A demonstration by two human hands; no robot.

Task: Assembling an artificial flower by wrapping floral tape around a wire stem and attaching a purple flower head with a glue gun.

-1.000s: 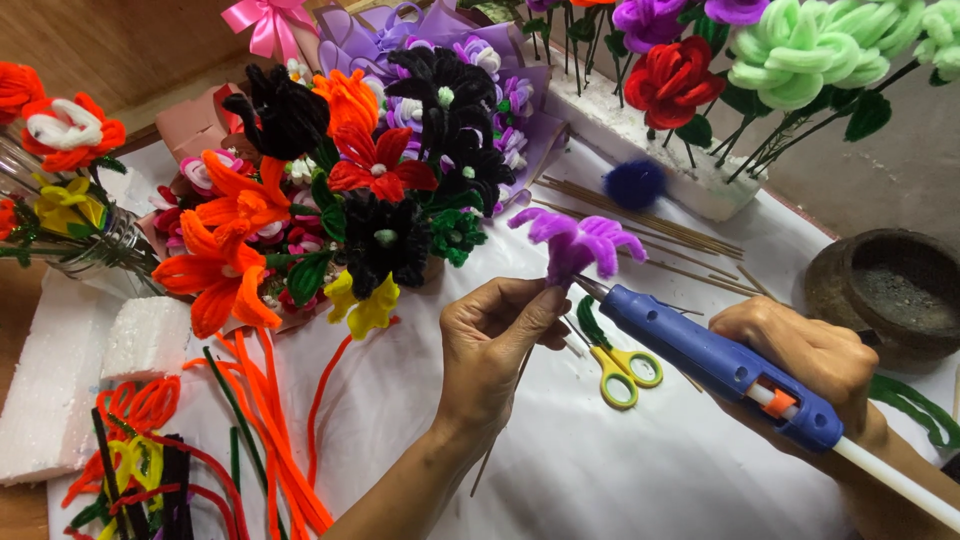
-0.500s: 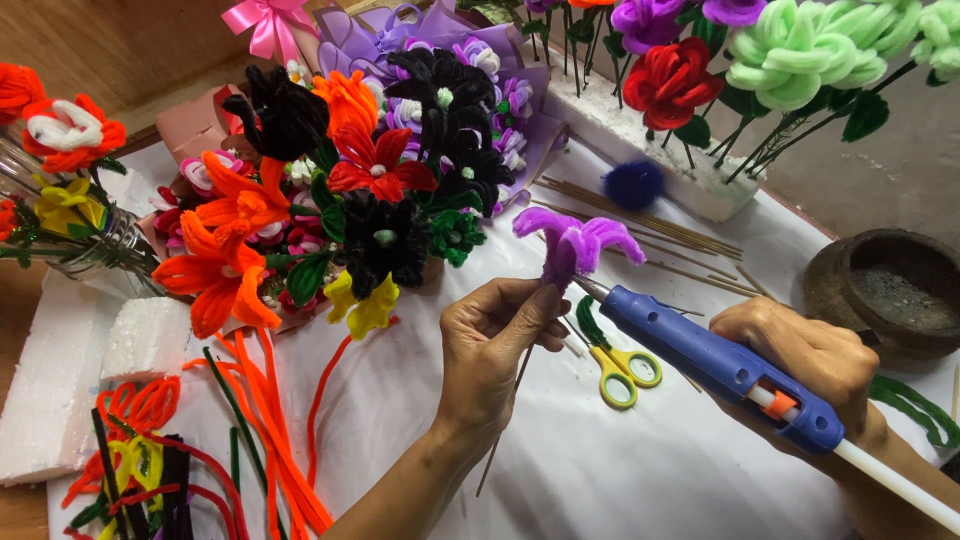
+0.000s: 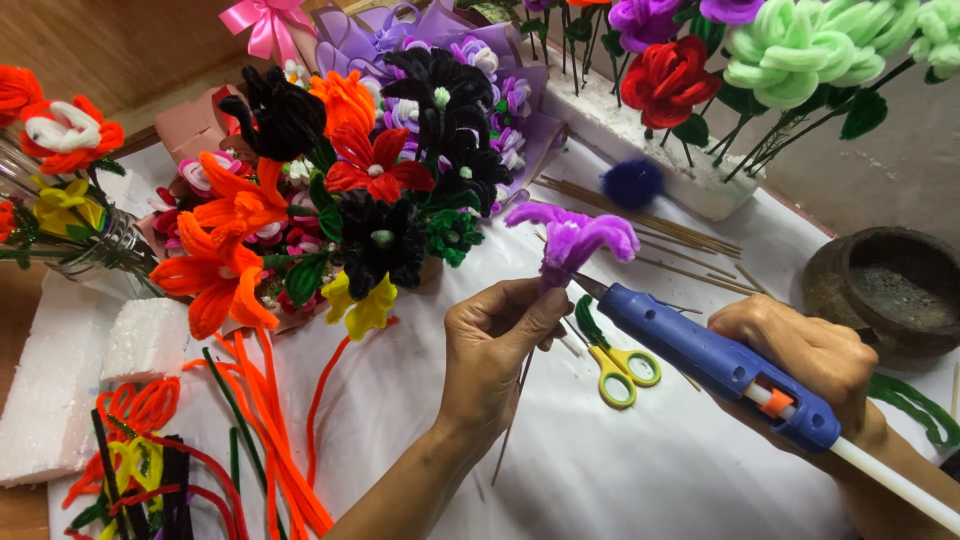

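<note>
My left hand [image 3: 497, 347] pinches the thin stick of a purple pipe-cleaner flower [image 3: 573, 237], holding it upright above the white table cover [image 3: 620, 470]. My right hand [image 3: 808, 358] grips a blue glue gun [image 3: 715, 360] with a white glue stick out the back. Its nozzle tip touches the base of the purple flower, just right of my left fingers. Yellow-handled scissors [image 3: 618, 368] lie on the cover under the gun.
A bouquet of orange, black, red and purple pipe-cleaner flowers [image 3: 360, 190] stands behind my left hand. Loose orange pipe cleaners [image 3: 265, 420] and foam blocks [image 3: 90, 370] lie left. Wooden sticks [image 3: 650, 225], a foam base with stemmed flowers [image 3: 690, 170] and a dark bowl [image 3: 890, 290] are at right.
The purple flower has turned and tilted a little in my left fingers. The glue gun nozzle stays at its base; both hands have barely shifted.
</note>
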